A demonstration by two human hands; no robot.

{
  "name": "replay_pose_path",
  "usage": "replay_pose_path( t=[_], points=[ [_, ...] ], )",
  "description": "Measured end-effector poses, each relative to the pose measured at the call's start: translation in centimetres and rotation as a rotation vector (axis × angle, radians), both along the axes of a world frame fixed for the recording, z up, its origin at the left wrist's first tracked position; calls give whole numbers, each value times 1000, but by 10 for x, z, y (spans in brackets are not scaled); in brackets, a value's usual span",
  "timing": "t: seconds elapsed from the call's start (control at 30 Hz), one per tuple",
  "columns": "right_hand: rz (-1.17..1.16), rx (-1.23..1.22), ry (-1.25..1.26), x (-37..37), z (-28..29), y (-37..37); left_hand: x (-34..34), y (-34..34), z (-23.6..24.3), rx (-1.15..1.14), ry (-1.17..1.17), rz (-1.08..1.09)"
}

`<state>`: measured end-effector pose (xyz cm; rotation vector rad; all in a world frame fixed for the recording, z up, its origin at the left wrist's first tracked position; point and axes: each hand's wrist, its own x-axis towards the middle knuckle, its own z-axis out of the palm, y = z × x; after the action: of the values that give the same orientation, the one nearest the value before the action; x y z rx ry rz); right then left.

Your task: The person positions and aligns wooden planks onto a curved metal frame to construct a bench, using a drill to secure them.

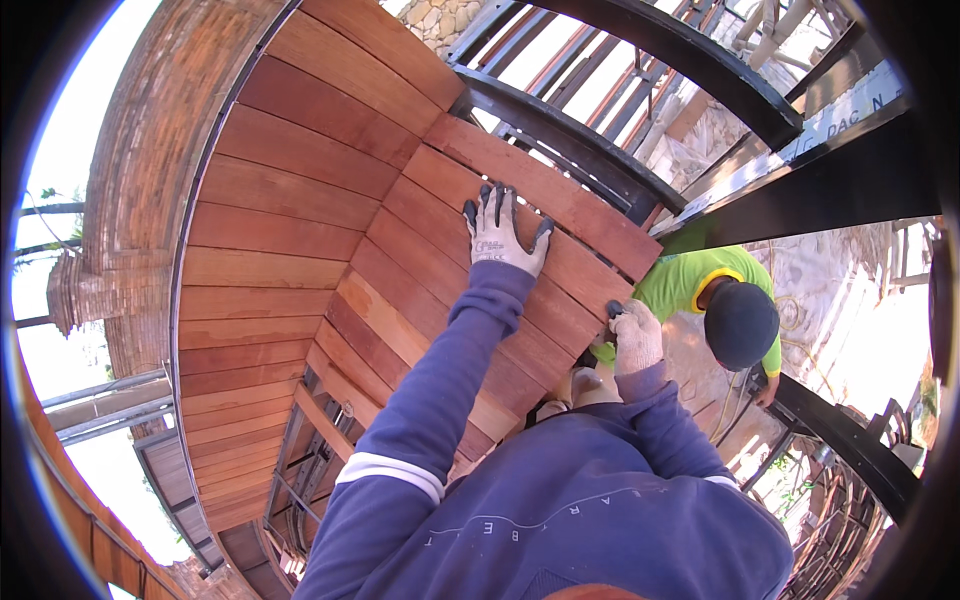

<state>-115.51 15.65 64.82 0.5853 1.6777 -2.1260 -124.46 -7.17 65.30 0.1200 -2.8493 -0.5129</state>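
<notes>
My left hand [505, 238], in a pale glove with dark fingertips, lies with fingers spread on the reddish-brown wooden planks [430, 240]. Its fingertips reach close to the gap beside the outermost plank [545, 190], which lies slightly apart from its neighbour. At the planks' right-hand ends my right hand [638, 338], gloved too, is closed at the end of a wooden plank [580, 275]. One dark fingertip shows on the plank's edge; the other fingers are partly hidden.
Below on the right a person in a bright green shirt and dark cap [742, 325] bends near the planks. Black steel beams [800, 200] cross at the upper right. Farther left, boards form a curved surface [270, 220], with brickwork [150, 130] beyond.
</notes>
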Motion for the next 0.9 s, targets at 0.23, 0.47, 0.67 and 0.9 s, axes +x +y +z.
replay_pose_path(
  t=[0.23, 0.47, 0.67, 0.9],
  points=[
    [-42, 11, 20, 5, -13, -3, 0, 1, 4, -10, 0, 12],
    [-128, 11, 10, 13, -18, -9, 1, 9, 9, -129, -88, 214],
    [-79, 11, 35, 9, -2, -9, 2, 4, 4, -105, -102, 159],
    [-113, -11, 8, 5, 8, -14, 1, 3, 8, -121, -118, 133]
  ],
)
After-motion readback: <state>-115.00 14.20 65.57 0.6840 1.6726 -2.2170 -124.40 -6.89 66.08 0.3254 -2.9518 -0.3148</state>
